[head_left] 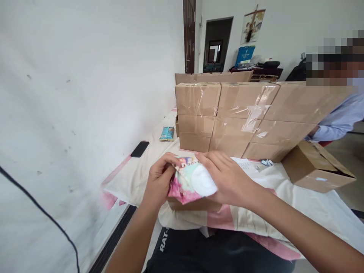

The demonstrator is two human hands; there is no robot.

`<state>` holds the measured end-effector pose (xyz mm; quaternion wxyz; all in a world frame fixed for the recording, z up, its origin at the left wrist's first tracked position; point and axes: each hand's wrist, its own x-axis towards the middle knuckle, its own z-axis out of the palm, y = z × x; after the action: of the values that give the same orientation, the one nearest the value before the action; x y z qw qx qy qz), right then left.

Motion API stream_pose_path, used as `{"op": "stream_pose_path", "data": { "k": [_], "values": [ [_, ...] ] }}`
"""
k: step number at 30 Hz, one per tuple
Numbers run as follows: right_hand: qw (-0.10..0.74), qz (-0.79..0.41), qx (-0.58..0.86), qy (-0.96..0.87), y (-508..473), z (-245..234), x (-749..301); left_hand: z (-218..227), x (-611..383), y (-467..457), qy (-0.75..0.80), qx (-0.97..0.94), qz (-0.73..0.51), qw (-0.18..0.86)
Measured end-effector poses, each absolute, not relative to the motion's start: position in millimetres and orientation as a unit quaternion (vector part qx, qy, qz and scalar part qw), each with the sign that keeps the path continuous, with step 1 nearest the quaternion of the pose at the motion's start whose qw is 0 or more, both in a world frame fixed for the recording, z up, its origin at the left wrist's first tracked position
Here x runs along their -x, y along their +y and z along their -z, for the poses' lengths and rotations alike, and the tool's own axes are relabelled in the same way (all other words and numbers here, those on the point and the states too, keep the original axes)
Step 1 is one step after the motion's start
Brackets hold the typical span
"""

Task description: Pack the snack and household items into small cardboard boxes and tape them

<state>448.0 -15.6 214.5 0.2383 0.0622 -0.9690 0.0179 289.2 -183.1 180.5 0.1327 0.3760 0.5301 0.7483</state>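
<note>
A soft pink, green and white packet [190, 182], probably of wipes or tissues with a white oval patch on its face, is held up in front of me. My left hand [162, 176] pinches its left side, thumb on the near face. On the other side my right hand [223, 176] grips the upper right edge, fingers over the top. Beneath the packet, a brown cardboard box [196, 204] sits at the table's near edge, mostly covered by the packet and my hands.
Taped cardboard boxes [236, 132] form a wall across the table. A blue packet [167, 134] and a black phone [140, 149] lie at left. An opened carton [318, 167] stands at right, near a person's sleeve [338, 119]. A pink and cream cloth [136, 178] covers the table beside the white wall.
</note>
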Motion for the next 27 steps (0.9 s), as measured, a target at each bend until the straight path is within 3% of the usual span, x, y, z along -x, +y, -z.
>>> {"op": "stream_pose_path", "data": {
  "k": [4, 7, 10, 12, 17, 21, 27],
  "values": [
    [0.131, -0.177, -0.034, -0.975, -2.8, -205.0, -455.2, -144.4, -256.9, -197.6, 0.597, -0.399, -0.669, 0.19],
    [0.002, -0.259, 0.014, -0.966, 8.3, -193.7, -449.8, -118.1, -243.7, -197.0, 0.707, -0.483, -0.481, 0.188],
    [-0.081, -0.282, 0.071, -0.953, 15.6, -183.1, -436.5, -101.9, -238.5, -192.3, 0.754, -0.549, -0.308, 0.186],
    [-0.086, -0.249, 0.089, -0.96, 17.4, -178.6, -426.7, -96.8, -235.6, -189.9, 0.763, -0.568, -0.262, 0.164],
    [-0.065, -0.05, 0.029, -0.996, 19.9, -164.7, -402.4, -93.7, -227.8, -187.1, 0.713, -0.617, -0.317, 0.104],
    [-0.09, 0.053, -0.019, -0.994, 16.2, -147.5, -387.8, -80.9, -224.4, -185.5, 0.675, -0.617, -0.388, 0.113],
    [-0.142, 0.157, -0.055, -0.976, -1.2, -130.9, -370.5, -55.8, -216.6, -187.1, 0.607, -0.516, -0.603, 0.04]
  ]
}}
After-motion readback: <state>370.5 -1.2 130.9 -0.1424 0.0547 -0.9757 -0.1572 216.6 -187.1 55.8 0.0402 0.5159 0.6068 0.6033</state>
